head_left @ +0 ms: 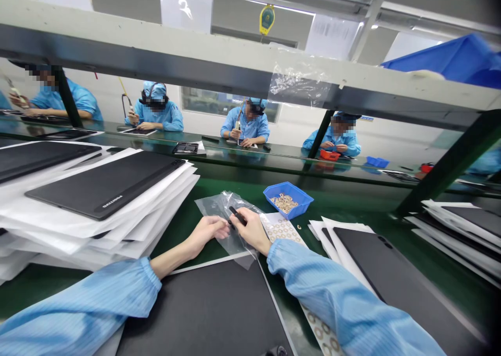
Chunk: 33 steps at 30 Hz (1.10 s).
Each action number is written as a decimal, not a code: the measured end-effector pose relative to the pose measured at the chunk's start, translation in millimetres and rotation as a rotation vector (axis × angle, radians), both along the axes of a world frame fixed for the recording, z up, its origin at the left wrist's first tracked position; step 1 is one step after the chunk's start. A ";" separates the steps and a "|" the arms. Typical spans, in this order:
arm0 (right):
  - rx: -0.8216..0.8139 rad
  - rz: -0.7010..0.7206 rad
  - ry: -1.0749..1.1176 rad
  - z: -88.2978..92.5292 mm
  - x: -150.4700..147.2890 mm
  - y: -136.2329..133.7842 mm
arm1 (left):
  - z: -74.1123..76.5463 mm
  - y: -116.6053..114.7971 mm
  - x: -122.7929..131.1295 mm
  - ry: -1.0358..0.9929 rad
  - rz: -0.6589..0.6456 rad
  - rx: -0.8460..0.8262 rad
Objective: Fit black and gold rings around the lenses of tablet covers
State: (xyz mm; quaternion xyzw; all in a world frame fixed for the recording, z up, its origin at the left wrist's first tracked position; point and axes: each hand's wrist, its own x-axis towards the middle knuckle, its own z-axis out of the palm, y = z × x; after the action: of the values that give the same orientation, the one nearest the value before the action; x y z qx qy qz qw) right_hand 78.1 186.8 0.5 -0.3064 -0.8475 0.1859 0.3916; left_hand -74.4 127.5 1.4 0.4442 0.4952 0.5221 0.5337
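Observation:
My right hand [250,230] grips a short black pen-shaped tool [237,215] by its middle. My left hand [209,232] sits just left of it, fingers curled at a clear plastic bag [219,207] that lies crumpled under both hands. Behind them stands a blue plastic tray [288,193] holding small tan rings [284,203]. A sheet of similar rings [282,232] lies beside my right hand. Below my wrists lies a black tablet-like panel [203,314]. Black panels interleaved with white sheets stand stacked at left [105,184] and right [395,267].
The green bench [352,199] runs across the view under a pale overhead shelf beam [188,58] on dark posts. Several co-workers in blue smocks [246,126] work at the far side. A blue bin [450,61] sits high at right.

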 end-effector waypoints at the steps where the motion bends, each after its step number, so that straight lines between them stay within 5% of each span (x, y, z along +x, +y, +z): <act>1: -0.002 0.003 -0.001 0.9 0.2 0.3 | -0.4 -0.1 -0.2 0.007 -0.002 0.004; 24: -0.087 0.072 -0.106 -1.7 -2.5 3.4 | -6.5 1.2 -1.3 0.231 -0.033 0.038; 33: -0.352 0.068 -0.063 -3.4 2.0 13.3 | 26.1 -3.9 -27.1 0.575 -0.211 -0.295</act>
State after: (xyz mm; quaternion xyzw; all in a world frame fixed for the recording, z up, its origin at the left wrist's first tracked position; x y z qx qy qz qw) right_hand 80.2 200.1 -2.9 -0.3469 -0.8235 0.3349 0.2989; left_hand -101.4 123.6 27.5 0.5400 0.6468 0.2400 0.4821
